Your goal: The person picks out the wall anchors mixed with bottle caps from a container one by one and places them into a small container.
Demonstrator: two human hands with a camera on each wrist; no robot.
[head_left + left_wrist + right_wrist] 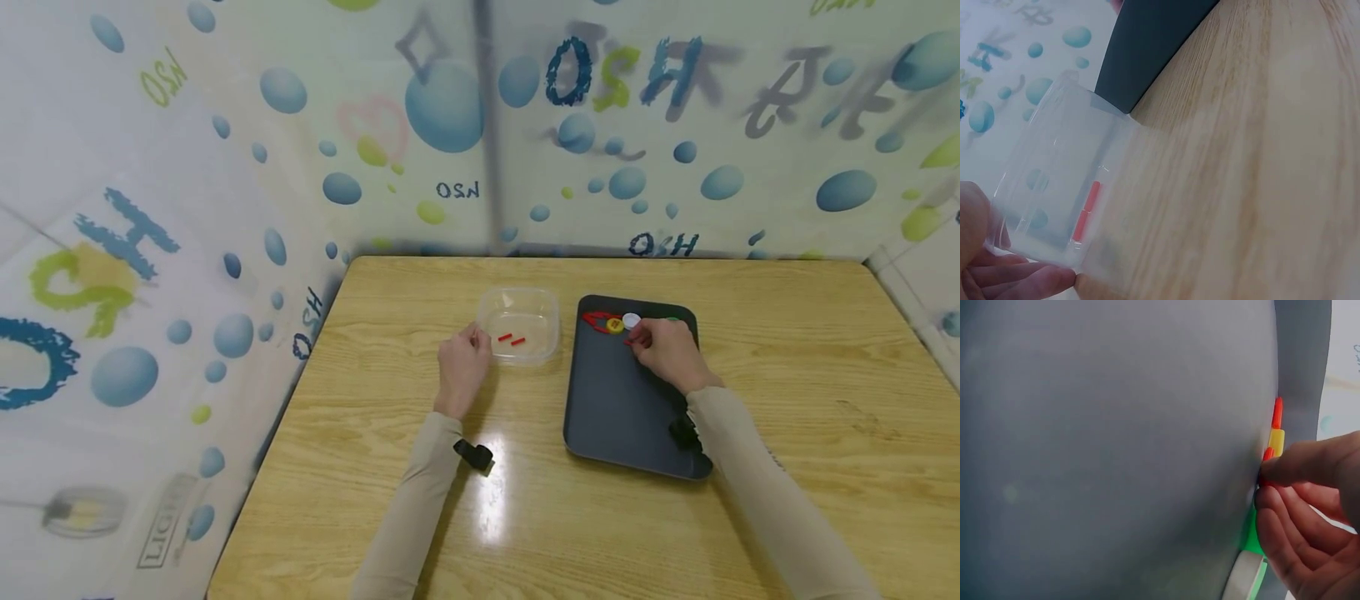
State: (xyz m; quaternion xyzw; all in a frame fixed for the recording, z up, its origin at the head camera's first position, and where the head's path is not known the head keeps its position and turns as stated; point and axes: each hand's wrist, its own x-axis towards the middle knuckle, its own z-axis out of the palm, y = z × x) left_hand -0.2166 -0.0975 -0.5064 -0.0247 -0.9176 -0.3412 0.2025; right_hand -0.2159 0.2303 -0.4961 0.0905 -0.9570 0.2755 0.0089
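Note:
At the left edge of a clear plastic container (556,323), my left hand (463,367) pinches the wall between thumb and fingers. Two short red sticks (1087,211) lie inside on its floor. My right hand (670,354) is over the far part of a dark grey tray (611,400). Its thumb and fingertips pinch a small red stick (1269,454), mostly covered by the fingers. Beside those fingertips lie a white disc (632,320), a yellow button (615,326) and a red tweezer-like piece (597,320). A green piece (1252,535) is partly hidden behind the right hand.
Container and tray stand side by side on a wooden table (360,358), the tray to the right. A pale round piece with a green edge (1244,575) lies at the tray's far side. A patterned wall (525,225) rises behind the table. Small black cameras (474,455) sit on the wrists.

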